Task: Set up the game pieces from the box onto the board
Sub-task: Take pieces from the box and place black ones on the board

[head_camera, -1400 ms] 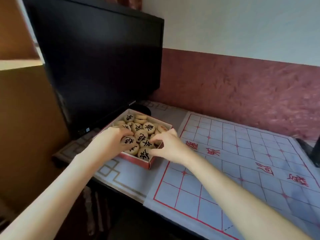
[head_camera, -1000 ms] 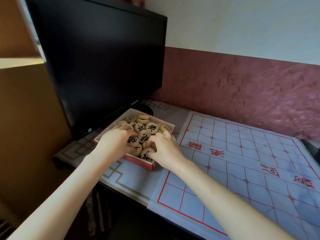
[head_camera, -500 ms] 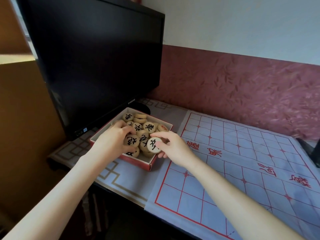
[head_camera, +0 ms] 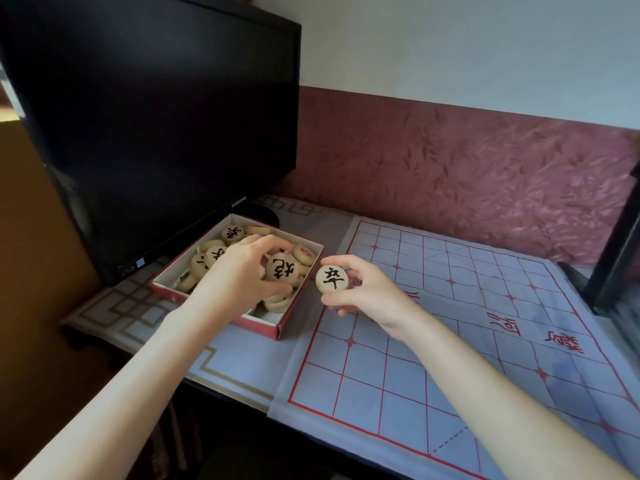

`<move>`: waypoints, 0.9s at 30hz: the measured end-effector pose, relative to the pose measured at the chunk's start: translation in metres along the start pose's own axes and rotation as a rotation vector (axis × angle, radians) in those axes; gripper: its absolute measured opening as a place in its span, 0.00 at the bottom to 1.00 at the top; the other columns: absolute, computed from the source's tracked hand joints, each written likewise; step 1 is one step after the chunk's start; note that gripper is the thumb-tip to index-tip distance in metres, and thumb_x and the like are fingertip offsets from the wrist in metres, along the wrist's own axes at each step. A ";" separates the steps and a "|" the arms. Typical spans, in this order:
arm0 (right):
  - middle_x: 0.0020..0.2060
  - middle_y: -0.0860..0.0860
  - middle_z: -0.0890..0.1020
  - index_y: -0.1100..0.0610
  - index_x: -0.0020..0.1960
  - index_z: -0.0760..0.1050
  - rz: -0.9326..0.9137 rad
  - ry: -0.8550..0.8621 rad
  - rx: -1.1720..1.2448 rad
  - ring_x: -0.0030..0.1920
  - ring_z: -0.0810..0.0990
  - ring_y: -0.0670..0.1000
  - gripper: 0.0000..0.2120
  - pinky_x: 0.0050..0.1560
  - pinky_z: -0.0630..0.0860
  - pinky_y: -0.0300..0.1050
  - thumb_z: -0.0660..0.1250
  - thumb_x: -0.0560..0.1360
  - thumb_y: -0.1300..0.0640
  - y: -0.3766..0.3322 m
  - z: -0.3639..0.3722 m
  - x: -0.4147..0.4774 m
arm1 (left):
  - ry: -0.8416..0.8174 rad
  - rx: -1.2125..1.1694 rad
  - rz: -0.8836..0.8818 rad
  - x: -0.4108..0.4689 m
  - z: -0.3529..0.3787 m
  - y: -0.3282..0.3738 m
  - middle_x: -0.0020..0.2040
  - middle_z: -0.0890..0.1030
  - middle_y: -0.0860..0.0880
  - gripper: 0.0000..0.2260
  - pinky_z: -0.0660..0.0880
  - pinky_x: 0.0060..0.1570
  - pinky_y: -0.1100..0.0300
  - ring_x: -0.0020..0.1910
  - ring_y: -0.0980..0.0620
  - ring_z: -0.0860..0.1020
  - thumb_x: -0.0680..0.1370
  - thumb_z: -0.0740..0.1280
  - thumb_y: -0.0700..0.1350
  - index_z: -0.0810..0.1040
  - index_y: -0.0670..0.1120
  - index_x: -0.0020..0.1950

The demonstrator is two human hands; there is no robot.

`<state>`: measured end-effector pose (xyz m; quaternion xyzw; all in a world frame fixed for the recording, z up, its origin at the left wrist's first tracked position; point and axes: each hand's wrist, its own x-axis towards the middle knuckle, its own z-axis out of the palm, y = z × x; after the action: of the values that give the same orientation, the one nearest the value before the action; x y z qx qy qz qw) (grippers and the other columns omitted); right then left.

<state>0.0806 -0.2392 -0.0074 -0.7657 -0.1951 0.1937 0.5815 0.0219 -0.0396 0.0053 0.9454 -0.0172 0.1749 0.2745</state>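
Right fingers (head_camera: 343,262) and thumb pinch a pale round piece (head_camera: 331,279) by its rim, black character facing me. I judge it is held this way so it can be read before picking its point. Right hand (head_camera: 363,292) hangs just past the right wall of the box (head_camera: 258,325), over the left margin of the board (head_camera: 450,341); piece not yet set down.

Left fingers (head_camera: 263,242) curl over a second piece (head_camera: 282,270), thumb under it, face also tipped up toward me. Left hand (head_camera: 235,275) is over the middle of the box. Probably both hands draw at once to halve the trips.

Remaining pieces (head_camera: 207,256) lie heaped loose in the box, one red-marked at the far right corner. Box sits on the bench (head_camera: 138,306) right against the board's left edge, in front of a dark monitor (head_camera: 156,116); that closeness keeps the carry short. No piece on the board yet, so the task is barely begun by my reading.

Against half a second ago: right hand held the same piece above the box's near right corner, now it is clear of the wall. Left hand was down in the heap, now its piece is lifted and turned up
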 end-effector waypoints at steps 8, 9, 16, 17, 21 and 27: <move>0.48 0.46 0.80 0.45 0.60 0.73 0.006 0.168 -0.189 0.43 0.80 0.46 0.23 0.38 0.78 0.43 0.74 0.68 0.58 0.016 -0.038 -0.025 | -0.082 -0.108 0.027 0.006 0.027 0.026 0.52 0.76 0.57 0.28 0.73 0.47 0.66 0.48 0.59 0.74 0.66 0.76 0.49 0.69 0.54 0.62; 0.48 0.45 0.80 0.44 0.59 0.73 0.010 0.188 -0.222 0.44 0.79 0.46 0.22 0.42 0.79 0.46 0.74 0.67 0.56 0.020 -0.042 -0.028 | -0.091 -0.093 0.031 0.007 0.032 0.026 0.53 0.76 0.57 0.27 0.73 0.47 0.66 0.47 0.59 0.74 0.66 0.76 0.50 0.70 0.54 0.62; 0.41 0.42 0.81 0.44 0.53 0.73 0.028 0.317 -0.357 0.46 0.81 0.47 0.18 0.50 0.73 0.44 0.75 0.67 0.55 0.033 -0.072 -0.048 | -0.160 -0.119 0.066 0.005 0.056 0.037 0.49 0.78 0.55 0.22 0.74 0.48 0.65 0.48 0.56 0.76 0.66 0.76 0.47 0.75 0.51 0.58; 0.41 0.42 0.81 0.45 0.53 0.73 0.034 0.328 -0.360 0.46 0.81 0.47 0.18 0.50 0.73 0.44 0.75 0.67 0.55 0.035 -0.075 -0.049 | -0.165 -0.123 0.072 0.005 0.058 0.039 0.49 0.78 0.55 0.22 0.74 0.48 0.65 0.47 0.57 0.76 0.66 0.76 0.47 0.76 0.50 0.58; 0.47 0.44 0.79 0.48 0.54 0.75 0.050 0.321 -0.413 0.48 0.77 0.45 0.19 0.46 0.72 0.37 0.76 0.66 0.53 0.042 -0.077 -0.056 | -0.159 -0.146 0.103 0.004 0.062 0.042 0.51 0.76 0.54 0.22 0.75 0.46 0.67 0.46 0.57 0.75 0.67 0.76 0.45 0.75 0.49 0.59; 0.49 0.45 0.72 0.50 0.58 0.75 0.051 0.321 -0.604 0.55 0.67 0.48 0.24 0.52 0.68 0.41 0.76 0.65 0.48 0.055 -0.067 -0.048 | -0.133 -0.158 0.061 0.000 0.058 0.033 0.51 0.78 0.52 0.22 0.78 0.49 0.56 0.46 0.54 0.78 0.65 0.77 0.46 0.76 0.51 0.58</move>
<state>0.0792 -0.3325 -0.0406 -0.9287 -0.1303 0.0190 0.3467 0.0365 -0.0982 -0.0232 0.9294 -0.0781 0.1180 0.3409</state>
